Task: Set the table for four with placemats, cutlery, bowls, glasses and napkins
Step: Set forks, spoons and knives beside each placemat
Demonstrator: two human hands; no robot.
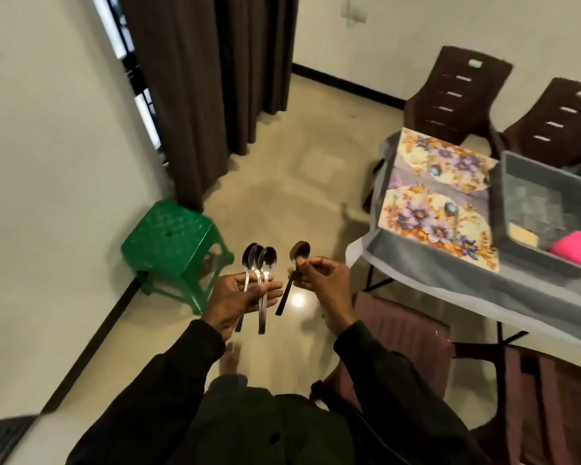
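Left hand [245, 297] grips spoons [259, 260] | right hand [319, 276] pinches spoon [300, 250] | chair [399, 333] before table [450, 280]

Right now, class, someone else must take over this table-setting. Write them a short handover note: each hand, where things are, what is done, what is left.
Left grip: holds three spoons, bowls up.
Right grip: pinches one spoon just below its bowl.
Table: two floral mats lie side by side at its end, with laid spoons, one on each. A grey tray sits beside them.
Done: two places have a mat and a spoon.
Left: place the four held spoons. No bowls, glasses or napkins on these mats yet. The rest of the table is out of view.
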